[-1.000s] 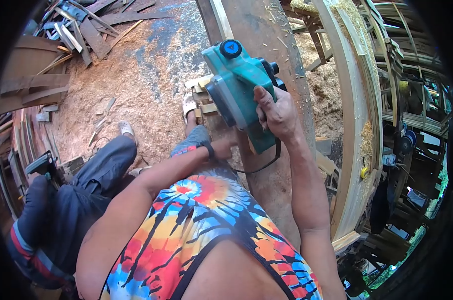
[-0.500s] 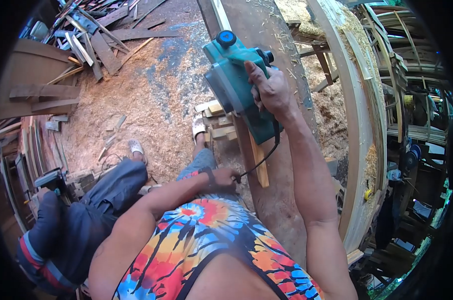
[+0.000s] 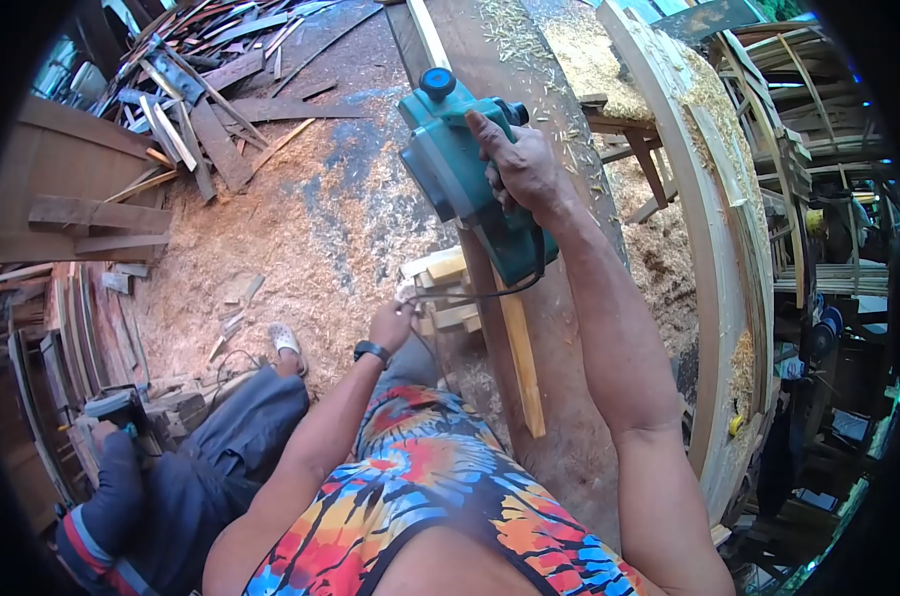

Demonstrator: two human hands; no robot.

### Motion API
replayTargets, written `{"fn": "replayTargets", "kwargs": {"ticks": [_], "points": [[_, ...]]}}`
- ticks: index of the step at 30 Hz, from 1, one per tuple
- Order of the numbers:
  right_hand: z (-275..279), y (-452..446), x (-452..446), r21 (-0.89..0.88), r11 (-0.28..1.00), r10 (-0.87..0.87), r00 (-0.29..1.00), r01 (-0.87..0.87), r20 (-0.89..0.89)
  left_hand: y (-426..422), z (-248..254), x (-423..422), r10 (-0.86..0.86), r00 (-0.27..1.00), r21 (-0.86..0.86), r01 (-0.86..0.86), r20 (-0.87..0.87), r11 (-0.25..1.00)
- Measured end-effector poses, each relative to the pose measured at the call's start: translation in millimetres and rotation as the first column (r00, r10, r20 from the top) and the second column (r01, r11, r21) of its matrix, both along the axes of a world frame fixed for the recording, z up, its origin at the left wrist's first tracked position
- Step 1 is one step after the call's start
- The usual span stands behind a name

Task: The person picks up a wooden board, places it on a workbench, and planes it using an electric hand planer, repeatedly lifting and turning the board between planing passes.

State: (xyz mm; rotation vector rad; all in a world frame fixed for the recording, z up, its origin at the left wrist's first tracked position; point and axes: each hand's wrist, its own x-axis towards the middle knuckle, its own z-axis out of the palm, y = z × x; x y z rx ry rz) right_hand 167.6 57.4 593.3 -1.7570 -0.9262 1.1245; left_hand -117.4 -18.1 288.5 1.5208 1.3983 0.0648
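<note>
My right hand (image 3: 531, 174) is wrapped around the handle of a green electric planer (image 3: 470, 223) with a blue-topped front knob. The planer sits over a narrow wooden strip (image 3: 522, 372), which shows ahead of it and behind it on a long brown workbench (image 3: 579, 387). A black power cord (image 3: 470, 294) leaves the planer's rear and runs left to my left hand (image 3: 391, 324). My left fingers are closed on that cord, out over the floor beside the bench. The planer's underside is hidden.
Short wood blocks (image 3: 438, 266) are stacked at the bench's left side. Long boards (image 3: 713, 248) covered with shavings lie to the right. Another person (image 3: 192, 447) works at the lower left with a power tool. Scrap wood (image 3: 212, 129) is heaped at the upper left; sawdust covers the floor.
My left hand has swung forward and left from near my waist, drawing the cord out sideways. The planer has advanced along the strip, baring more wood behind it.
</note>
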Motion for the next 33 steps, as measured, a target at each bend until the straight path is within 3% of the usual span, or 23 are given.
{"fn": "replayTargets", "kwargs": {"ticks": [3, 4, 5, 7, 10, 13, 14, 18, 21, 24, 27, 33], "points": [[-0.7, 20.2, 6.3, 0.001, 1.0, 0.003, 1.0, -0.003, 0.016, 40.9, -9.2, 8.0, 0.255, 0.952, 0.005, -0.259, 0.169, 0.966], [-1.9, 27.8, 9.3, -0.005, 1.0, 0.007, 1.0, -0.007, 0.023, 50.6, -12.1, 9.8, 0.438, 0.823, -0.207, -0.387, 0.362, 0.898], [-2.3, 35.3, 11.2, 0.0, 1.0, 0.009, 1.0, -0.009, 0.02, 63.4, 2.4, 16.0, 0.427, 0.863, -0.077, -0.423, 0.271, 0.903], [-3.3, 50.4, 15.4, 0.009, 1.0, 0.014, 1.0, -0.014, 0.015, 79.9, 46.9, 29.3, 0.329, 0.913, 0.343, -0.397, 0.239, 0.851], [-2.1, 73.4, 20.2, 0.004, 1.0, 0.013, 1.0, -0.013, 0.007, 108.1, 45.5, 46.2, 0.328, 0.84, 0.513, -0.528, 0.432, 0.677], [-1.7, 98.2, 26.5, 0.009, 1.0, 0.015, 1.0, -0.015, 0.02, 121.7, 79.8, 63.0, 0.349, 0.704, 0.197, -0.569, 0.618, 0.798], [-1.9, 105.9, 27.8, 0.011, 1.0, 0.018, 1.0, -0.019, 0.021, 126.0, 90.0, 63.8, 0.306, 0.77, 0.199, -0.484, 0.559, 0.852], [-0.9, 136.6, 34.5, 0.025, 1.0, 0.012, 1.0, -0.013, 0.015, 133.4, 106.0, 82.8, 0.174, 0.693, 0.047, -0.288, 0.7, 0.956], [-1.2, 158.4, 39.2, 0.026, 1.0, 0.01, 1.0, -0.01, 0.017, 131.0, 124.0, 98.2, 0.031, 0.83, 0.17, -0.151, 0.557, 0.974], [2.9, 177.0, 44.1, 0.011, 1.0, 0.023, 0.999, -0.023, 0.023, 129.8, 139.7, 114.2, -0.047, 0.869, 0.209, -0.066, 0.492, 0.976], [4.1, 196.0, 47.9, 0.001, 1.0, 0.024, 0.999, -0.024, 0.041, 137.0, 151.9, 119.8, -0.149, 0.942, 0.255, 0.07, 0.302, 0.964], [0.8, 238.4, 56.1, 0.043, 0.999, 0.0, 0.998, -0.003, 0.07, 156.8, 135.9, 108.0, -0.134, 0.97, 0.154, 0.104, 0.202, 0.983]]}}
